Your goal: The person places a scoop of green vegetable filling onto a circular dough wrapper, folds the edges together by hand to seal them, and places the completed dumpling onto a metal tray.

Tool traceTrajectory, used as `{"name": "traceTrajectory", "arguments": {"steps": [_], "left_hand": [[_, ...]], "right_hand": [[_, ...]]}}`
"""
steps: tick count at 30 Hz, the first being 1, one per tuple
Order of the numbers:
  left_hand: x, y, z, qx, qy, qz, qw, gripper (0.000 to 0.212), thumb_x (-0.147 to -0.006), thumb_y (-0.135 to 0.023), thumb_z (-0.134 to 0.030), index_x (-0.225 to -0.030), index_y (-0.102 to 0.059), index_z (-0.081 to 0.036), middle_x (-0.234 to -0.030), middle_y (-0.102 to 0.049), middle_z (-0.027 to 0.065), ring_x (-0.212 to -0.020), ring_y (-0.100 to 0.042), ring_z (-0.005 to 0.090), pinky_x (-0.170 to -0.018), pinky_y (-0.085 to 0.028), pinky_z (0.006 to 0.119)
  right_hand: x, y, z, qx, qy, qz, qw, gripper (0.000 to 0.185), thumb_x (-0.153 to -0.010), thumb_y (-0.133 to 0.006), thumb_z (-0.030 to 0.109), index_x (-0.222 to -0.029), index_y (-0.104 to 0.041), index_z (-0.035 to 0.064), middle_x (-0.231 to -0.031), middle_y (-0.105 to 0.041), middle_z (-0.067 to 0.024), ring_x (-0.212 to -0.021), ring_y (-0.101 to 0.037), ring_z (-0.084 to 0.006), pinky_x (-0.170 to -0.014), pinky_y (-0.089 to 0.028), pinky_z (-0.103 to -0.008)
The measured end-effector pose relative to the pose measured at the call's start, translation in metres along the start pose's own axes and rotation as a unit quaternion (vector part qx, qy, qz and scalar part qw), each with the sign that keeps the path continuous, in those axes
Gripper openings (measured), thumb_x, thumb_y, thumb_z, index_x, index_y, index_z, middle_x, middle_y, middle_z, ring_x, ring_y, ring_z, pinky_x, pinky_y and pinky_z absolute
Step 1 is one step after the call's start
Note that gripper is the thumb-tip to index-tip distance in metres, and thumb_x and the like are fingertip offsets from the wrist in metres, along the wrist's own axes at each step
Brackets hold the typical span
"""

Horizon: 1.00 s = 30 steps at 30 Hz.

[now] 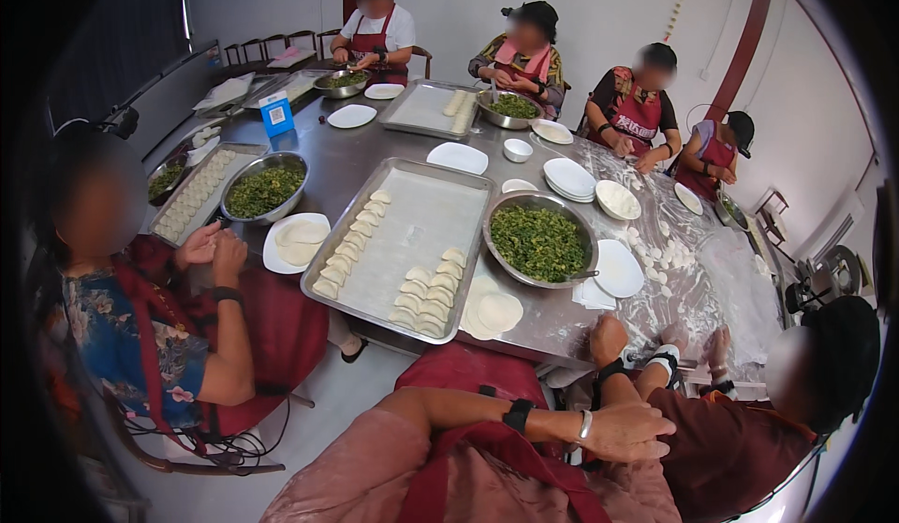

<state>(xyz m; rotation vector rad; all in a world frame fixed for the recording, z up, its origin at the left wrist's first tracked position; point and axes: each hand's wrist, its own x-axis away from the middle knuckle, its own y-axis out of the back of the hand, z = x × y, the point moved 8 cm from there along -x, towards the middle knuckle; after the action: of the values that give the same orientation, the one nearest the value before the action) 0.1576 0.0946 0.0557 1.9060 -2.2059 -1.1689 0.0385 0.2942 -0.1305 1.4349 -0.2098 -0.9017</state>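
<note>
My left hand [628,433], with a silver bracelet at the wrist, lies across my right forearm, its fingers partly bent. My right hand [608,339] is curled into a fist by the table edge; nothing shows in it. Before me a metal tray [484,242] holds rows of folded dumplings [425,298]. Right of it stands a steel bowl [592,245] of chopped green filling [535,242], with a utensil handle at its rim. Flat dough wrappers [497,311] lie between tray and bowl, near the table's front edge.
A co-worker [154,340] sits at left, another [744,410] close at right; several more work across the metal table [351,147]. White plates [619,270], a bowl of flour [618,200], dough pieces [660,256] and plastic sheeting [737,284] are on it.
</note>
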Motion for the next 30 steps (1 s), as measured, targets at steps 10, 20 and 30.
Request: {"name": "traceTrajectory", "arguments": {"steps": [10,20,30], "left_hand": [[-0.002,-0.011,0.002,-0.051,-0.057,-0.024,0.997,0.039,-0.088,-0.057,-0.031,-0.111,-0.054,0.000,-0.088,-0.055,0.0173,-0.085,-0.053,0.0359,-0.076,-0.042,0.044],[0.000,0.006,0.026,0.001,-0.026,-0.030,0.999,0.041,-0.092,-0.051,-0.035,-0.111,-0.057,0.001,-0.097,-0.054,0.0179,-0.091,-0.052,0.0338,-0.078,-0.042,0.044],[0.128,0.186,-0.061,0.025,-0.046,-0.286,0.957,0.028,-0.080,-0.064,0.001,-0.108,-0.065,0.003,-0.105,-0.064,0.0140,-0.092,-0.062,0.0278,-0.083,-0.048,0.035]], "right_hand": [[0.005,-0.002,-0.004,0.023,0.063,-0.001,0.998,0.018,-0.082,-0.055,0.024,-0.079,-0.062,0.0077,-0.074,-0.065,-0.0183,-0.069,-0.062,-0.0401,-0.063,-0.048,-0.0505],[-0.003,-0.006,0.004,0.031,0.067,-0.007,0.997,0.019,-0.080,-0.056,0.022,-0.081,-0.059,0.0036,-0.077,-0.065,-0.0189,-0.070,-0.063,-0.0397,-0.060,-0.047,-0.0511],[0.013,-0.004,-0.010,-0.342,-0.134,0.063,0.928,0.045,-0.101,-0.046,0.033,-0.073,-0.057,-0.0005,-0.049,-0.055,-0.0107,-0.042,-0.057,-0.0189,-0.043,-0.045,-0.0313]]}}
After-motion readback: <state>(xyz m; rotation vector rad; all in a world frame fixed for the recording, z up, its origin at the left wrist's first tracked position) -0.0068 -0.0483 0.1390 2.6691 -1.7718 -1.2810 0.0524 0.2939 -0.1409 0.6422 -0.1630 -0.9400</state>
